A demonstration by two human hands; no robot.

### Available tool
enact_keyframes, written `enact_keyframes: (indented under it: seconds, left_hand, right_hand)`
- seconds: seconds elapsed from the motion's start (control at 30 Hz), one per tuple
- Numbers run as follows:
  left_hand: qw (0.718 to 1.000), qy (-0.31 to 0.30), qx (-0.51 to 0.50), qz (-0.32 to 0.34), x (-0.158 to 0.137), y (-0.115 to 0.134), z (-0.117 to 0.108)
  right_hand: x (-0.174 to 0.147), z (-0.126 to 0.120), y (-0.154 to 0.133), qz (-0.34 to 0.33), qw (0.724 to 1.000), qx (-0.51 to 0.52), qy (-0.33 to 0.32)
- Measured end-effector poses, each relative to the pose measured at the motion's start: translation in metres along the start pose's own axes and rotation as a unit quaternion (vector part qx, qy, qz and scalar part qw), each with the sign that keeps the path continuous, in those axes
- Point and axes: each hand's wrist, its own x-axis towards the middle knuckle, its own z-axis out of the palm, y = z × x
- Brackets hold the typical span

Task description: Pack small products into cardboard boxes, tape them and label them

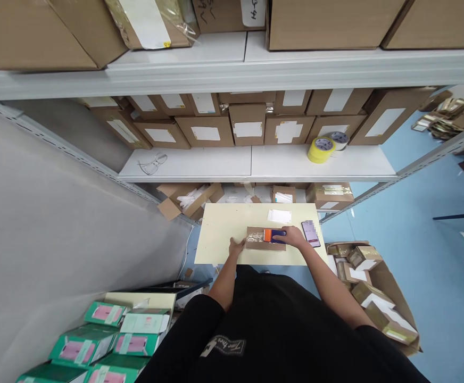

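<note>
A small cardboard box [264,246] lies on the cream tabletop [216,229], with shiny clear tape along the left part of its top. My left hand [237,247] grips the box at its left end. In my right hand [293,235] is an orange and dark blue tape dispenser [275,235], whose orange front rests over the middle of the box top. To the right of my right hand lies a phone [311,234] with its screen lit. White paper labels [280,215] sit just behind the box.
Behind the table stands a metal shelf [200,162] with cardboard boxes, eyeglasses [152,164] and tape rolls [320,149]. A large carton [395,290] of packed boxes is on the floor at right. Green boxes [78,346] are stacked at lower left, near the grey wall [56,213].
</note>
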Motion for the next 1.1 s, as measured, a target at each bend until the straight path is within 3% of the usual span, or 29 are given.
enact_keyframes:
  seconds: [0.1, 0.27, 0.47, 0.57, 0.77, 0.87, 0.97, 1.1]
  left_hand:
    - [0.999, 0.022, 0.028, 0.033, -0.006, 0.004, 0.001]
    - [0.993, -0.027, 0.028, 0.109, -0.012, 0.009, 0.02]
    - [0.991, -0.013, 0.056, 0.119, -0.011, 0.007, 0.024]
    - [0.991, -0.012, 0.06, 0.119, -0.007, 0.013, 0.021]
    - [0.991, -0.02, 0.059, 0.117, 0.002, 0.019, 0.017]
    - [0.99, -0.028, 0.057, 0.124, 0.005, 0.016, 0.014]
    - [0.99, -0.034, 0.05, 0.127, 0.009, 0.01, 0.005]
    - [0.993, -0.048, 0.01, 0.106, 0.016, -0.003, -0.02]
  right_hand:
    - [0.002, 0.0, -0.003, 0.005, 1.0, -0.015, -0.012]
    - [0.002, 0.002, -0.014, 0.032, 0.999, -0.036, -0.015]
    - [0.001, 0.005, -0.016, 0.06, 0.997, -0.047, -0.029]
    - [-0.002, -0.004, 0.008, 0.067, 0.996, -0.063, -0.022]
    - [-0.024, -0.033, 0.088, 0.119, 0.987, -0.102, -0.045]
    - [-0.032, -0.038, 0.103, 0.137, 0.984, -0.104, -0.046]
    - [-0.034, -0.033, 0.089, 0.152, 0.983, -0.093, -0.043]
    - [-0.032, -0.021, 0.036, 0.14, 0.989, -0.041, -0.022]
